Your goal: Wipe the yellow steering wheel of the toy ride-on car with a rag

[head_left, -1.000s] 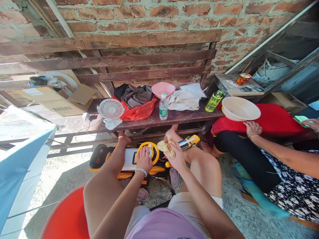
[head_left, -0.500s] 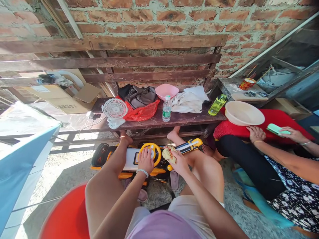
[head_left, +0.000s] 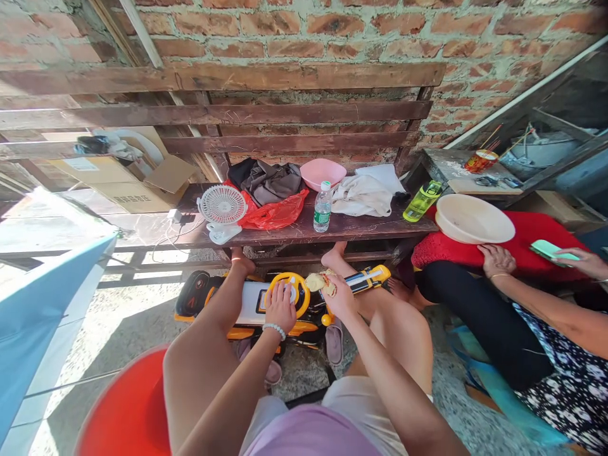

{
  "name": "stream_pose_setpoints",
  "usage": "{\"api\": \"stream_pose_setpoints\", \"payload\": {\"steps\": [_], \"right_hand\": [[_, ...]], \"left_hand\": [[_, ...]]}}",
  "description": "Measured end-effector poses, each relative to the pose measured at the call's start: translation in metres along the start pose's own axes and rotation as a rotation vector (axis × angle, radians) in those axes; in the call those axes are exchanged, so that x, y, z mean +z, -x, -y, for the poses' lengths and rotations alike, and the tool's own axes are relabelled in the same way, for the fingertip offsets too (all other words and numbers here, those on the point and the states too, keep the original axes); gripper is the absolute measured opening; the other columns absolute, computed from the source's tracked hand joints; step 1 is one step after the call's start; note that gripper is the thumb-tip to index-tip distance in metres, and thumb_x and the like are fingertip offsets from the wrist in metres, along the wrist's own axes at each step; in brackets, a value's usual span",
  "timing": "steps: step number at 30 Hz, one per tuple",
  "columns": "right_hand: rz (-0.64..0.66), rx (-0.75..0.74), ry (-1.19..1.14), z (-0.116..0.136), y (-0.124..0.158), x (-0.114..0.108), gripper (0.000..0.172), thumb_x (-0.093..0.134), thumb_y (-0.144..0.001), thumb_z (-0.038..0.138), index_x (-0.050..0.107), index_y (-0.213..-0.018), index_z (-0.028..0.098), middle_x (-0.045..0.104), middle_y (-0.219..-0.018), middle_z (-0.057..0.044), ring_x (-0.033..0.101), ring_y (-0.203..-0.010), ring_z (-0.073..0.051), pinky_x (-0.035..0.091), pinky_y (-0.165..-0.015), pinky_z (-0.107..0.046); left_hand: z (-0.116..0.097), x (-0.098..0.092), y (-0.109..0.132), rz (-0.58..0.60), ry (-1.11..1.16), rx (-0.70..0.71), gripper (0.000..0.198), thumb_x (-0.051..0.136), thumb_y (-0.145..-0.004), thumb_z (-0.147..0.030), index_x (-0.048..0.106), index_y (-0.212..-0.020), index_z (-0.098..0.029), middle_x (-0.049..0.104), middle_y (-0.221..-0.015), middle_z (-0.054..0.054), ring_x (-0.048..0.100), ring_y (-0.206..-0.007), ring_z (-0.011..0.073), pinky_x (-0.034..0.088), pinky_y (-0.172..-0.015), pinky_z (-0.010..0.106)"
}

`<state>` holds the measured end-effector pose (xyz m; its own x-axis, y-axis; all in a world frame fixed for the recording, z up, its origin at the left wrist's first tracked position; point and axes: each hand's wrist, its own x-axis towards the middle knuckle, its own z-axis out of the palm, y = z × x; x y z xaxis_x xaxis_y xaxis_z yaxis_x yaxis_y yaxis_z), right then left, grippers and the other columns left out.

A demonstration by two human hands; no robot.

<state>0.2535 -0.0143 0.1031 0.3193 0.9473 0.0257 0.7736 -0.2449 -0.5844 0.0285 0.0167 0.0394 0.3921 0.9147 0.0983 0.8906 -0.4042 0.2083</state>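
Note:
My left hand (head_left: pixel 280 309) lies over the left part of a yellow toy steering wheel (head_left: pixel 304 305), its fingers stretched out across the wheel. The wheel sits on a white, black and yellow ride-on toy car (head_left: pixel 247 303) between my legs. Just right of the wheel, my right hand (head_left: pixel 339 296) is closed around a pale yellow stuffed flatbread (head_left: pixel 315 282) with a reddish filling. Its exact kind is hard to make out, and my fingers cover part of it.
On the wooden bench (head_left: pixel 266 238) stand a fan (head_left: pixel 222 206), a water bottle (head_left: pixel 322 209), a pink basin (head_left: pixel 323 172), cloths and a green bottle (head_left: pixel 422 201). At right, another person's hand (head_left: pixel 496 260) rests near a cream basin (head_left: pixel 475 221); their other hand holds a phone (head_left: pixel 553 251).
The flatbread in my right hand has tilted, and a flap now sticks out to the left. My left hand stays on the wheel. The view has shifted slightly.

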Motion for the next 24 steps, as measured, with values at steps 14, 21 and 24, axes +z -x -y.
{"api": "stream_pose_setpoints", "payload": {"steps": [14,21,24], "right_hand": [[0.169,-0.009,0.278,-0.003,-0.068,-0.021,0.038,0.069,-0.084,0.016,0.078,-0.121,0.021,0.073,-0.127,-0.017,0.065,-0.118,-0.033,0.048,-0.101,-0.04],[0.319,-0.024,-0.084,-0.014,-0.075,-0.021,0.036,0.07,-0.083,0.02,0.078,-0.119,0.021,0.078,-0.12,-0.007,0.07,-0.105,-0.021,0.053,-0.091,-0.027],[0.539,-0.019,0.028,-0.006,-0.08,-0.007,0.021,0.077,-0.079,0.016,0.079,-0.1,0.017,0.077,-0.116,-0.008,0.069,-0.099,-0.02,0.054,-0.086,-0.026]], "left_hand": [[0.001,0.0,0.0,0.01,0.0,0.0,0.062,0.049,-0.095,-0.023,0.053,-0.157,-0.013,0.044,-0.168,0.016,0.039,-0.157,0.0334,0.027,-0.131,0.054],[0.001,0.001,0.001,-0.005,-0.007,-0.004,0.062,0.048,-0.096,-0.024,0.053,-0.157,-0.013,0.043,-0.168,0.017,0.039,-0.157,0.034,0.028,-0.13,0.056],[0.001,0.0,0.001,0.003,-0.004,0.003,0.062,0.048,-0.096,-0.023,0.052,-0.158,-0.012,0.042,-0.168,0.017,0.038,-0.157,0.0338,0.028,-0.13,0.055]]}}
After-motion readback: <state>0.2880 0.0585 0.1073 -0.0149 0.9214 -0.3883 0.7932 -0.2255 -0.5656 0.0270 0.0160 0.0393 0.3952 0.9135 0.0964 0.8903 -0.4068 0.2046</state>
